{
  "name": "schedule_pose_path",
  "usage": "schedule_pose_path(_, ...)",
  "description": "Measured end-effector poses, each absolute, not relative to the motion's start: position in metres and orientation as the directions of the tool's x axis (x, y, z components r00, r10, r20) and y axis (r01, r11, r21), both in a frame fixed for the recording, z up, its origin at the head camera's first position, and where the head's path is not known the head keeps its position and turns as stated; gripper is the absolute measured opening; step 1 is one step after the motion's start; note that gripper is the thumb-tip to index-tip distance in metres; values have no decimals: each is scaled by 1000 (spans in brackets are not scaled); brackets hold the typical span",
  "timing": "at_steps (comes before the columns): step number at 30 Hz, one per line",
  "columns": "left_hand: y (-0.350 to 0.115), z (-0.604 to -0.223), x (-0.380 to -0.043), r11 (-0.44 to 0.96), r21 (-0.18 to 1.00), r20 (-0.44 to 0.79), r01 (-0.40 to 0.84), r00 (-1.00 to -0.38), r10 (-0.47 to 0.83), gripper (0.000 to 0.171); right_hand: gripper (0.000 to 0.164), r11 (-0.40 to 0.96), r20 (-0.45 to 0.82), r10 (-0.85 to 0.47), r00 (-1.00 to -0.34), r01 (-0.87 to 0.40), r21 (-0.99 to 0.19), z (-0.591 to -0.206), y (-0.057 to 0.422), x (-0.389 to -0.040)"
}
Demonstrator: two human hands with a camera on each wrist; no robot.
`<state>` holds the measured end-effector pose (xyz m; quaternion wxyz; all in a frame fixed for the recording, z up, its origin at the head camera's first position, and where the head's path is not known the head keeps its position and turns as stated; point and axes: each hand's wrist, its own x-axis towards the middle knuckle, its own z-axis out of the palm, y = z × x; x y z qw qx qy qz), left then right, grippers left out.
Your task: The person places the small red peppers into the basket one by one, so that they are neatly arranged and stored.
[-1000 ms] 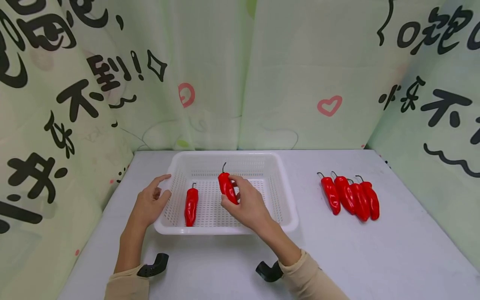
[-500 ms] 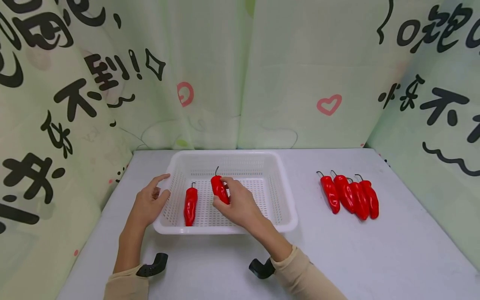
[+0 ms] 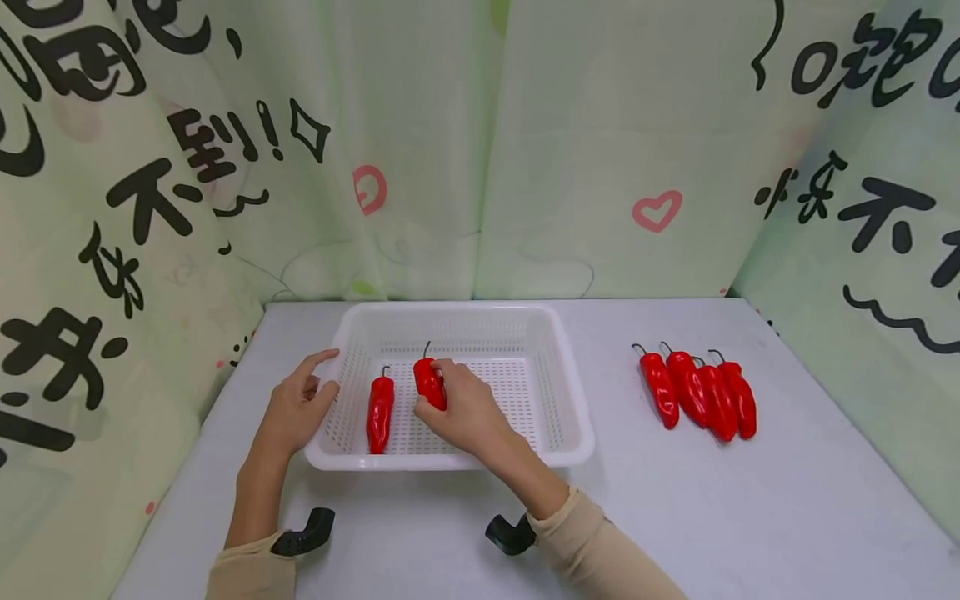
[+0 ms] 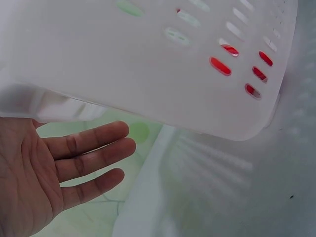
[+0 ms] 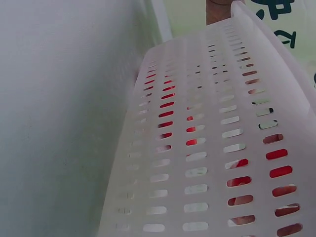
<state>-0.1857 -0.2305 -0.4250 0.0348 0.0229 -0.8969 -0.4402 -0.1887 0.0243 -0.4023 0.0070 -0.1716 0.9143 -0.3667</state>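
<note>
A white perforated plastic basket (image 3: 465, 462) stands on the table. Over its inside, my right hand (image 3: 468, 412) pinches a red chili pepper (image 3: 428, 383) between thumb and fingers, stem pointing up and away. Left of it another red chili pepper (image 3: 380, 412) lies lengthwise in the basket. My left hand (image 3: 298, 408) is at the basket's left rim, index finger and thumb near the edge; whether they touch it is unclear. In the left wrist view, several fingers of the left hand (image 4: 84, 163) extend outside the basket wall. Red shows through the slots in the right wrist view, where the right hand is mostly hidden.
Several red chili peppers (image 3: 697, 392) lie side by side on the white table (image 3: 675, 508), right of the basket. Pale green curtains (image 3: 600, 150) with dark lettering enclose the table behind and at both sides. Black devices (image 3: 303, 533) sit at both wrists.
My right hand has moved left and slightly down with its pepper, closer to the pepper lying in the basket. The left hand stays at the rim.
</note>
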Motion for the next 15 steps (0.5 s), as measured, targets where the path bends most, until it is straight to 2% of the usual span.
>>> schedule_pose_path(15, -231, -425, -185, 605, 796, 38, -15, -997, -74, 54, 55, 718, 48, -352, -935, -303, -627, -403, 16, -194)
